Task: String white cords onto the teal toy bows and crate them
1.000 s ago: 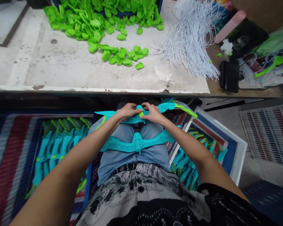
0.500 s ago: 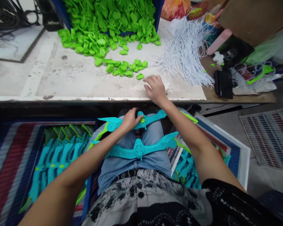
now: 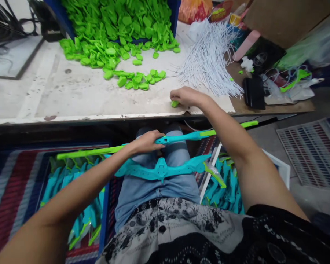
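My left hand (image 3: 148,142) is closed around the middle of a turquoise toy bow (image 3: 185,136) with lime-green ends, held edge-on above my knees. At the table's front edge, my right hand (image 3: 188,96) pinches a small green plastic piece (image 3: 175,104); its fingertips are partly hidden behind the hand. A second toy bow (image 3: 161,169) lies across my thighs, its perforated centre facing up. Farther back on the table, a small group of loose green pieces (image 3: 137,80) lies in front of a large heap of them (image 3: 99,51).
A blue bin (image 3: 176,18) spills green pieces onto the white table (image 3: 79,97). Right of it lies a bundle of white cords (image 3: 206,58) near a black box-like object (image 3: 253,93). Crates of toy bows stand left (image 3: 103,220) and right (image 3: 213,172) of my legs.
My right hand has closed on a green piece and drawn it right, nearer the table edge. My left hand has turned its bow from face-up to edge-on. The view has shifted slightly.
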{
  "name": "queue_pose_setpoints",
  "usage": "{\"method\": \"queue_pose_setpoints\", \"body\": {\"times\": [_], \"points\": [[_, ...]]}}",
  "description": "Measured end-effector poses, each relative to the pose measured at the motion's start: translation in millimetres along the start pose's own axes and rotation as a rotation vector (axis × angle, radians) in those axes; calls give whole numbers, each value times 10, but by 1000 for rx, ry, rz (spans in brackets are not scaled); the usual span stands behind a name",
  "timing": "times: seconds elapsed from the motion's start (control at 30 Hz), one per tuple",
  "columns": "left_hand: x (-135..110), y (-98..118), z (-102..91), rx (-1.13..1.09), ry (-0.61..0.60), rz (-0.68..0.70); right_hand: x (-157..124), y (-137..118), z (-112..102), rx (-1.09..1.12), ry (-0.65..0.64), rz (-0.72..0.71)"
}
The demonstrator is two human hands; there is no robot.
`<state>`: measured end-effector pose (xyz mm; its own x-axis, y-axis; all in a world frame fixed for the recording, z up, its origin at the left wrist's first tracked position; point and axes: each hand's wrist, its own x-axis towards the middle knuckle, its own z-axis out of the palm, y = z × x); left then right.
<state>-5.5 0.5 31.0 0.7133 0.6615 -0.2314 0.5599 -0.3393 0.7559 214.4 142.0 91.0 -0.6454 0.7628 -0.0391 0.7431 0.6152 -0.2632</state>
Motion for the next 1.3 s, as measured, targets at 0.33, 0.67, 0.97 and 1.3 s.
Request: {"method": "queue_pose_setpoints", "body": {"times": [0.33,0.67,0.97,1.3], "points": [[242,-228,-72,-349,-167,-167,-312,74,321,18,251,-31],[231,-281,-39,-689,-163,-324,-1255,-882,945,217,316,-169],[246,-288,-15,-746,-155,-328,-1433,-1083,1451,132,295,-95],[228,-228,40,-364,-47,-230,-1400,-1126,1416,166,397,175]]}}
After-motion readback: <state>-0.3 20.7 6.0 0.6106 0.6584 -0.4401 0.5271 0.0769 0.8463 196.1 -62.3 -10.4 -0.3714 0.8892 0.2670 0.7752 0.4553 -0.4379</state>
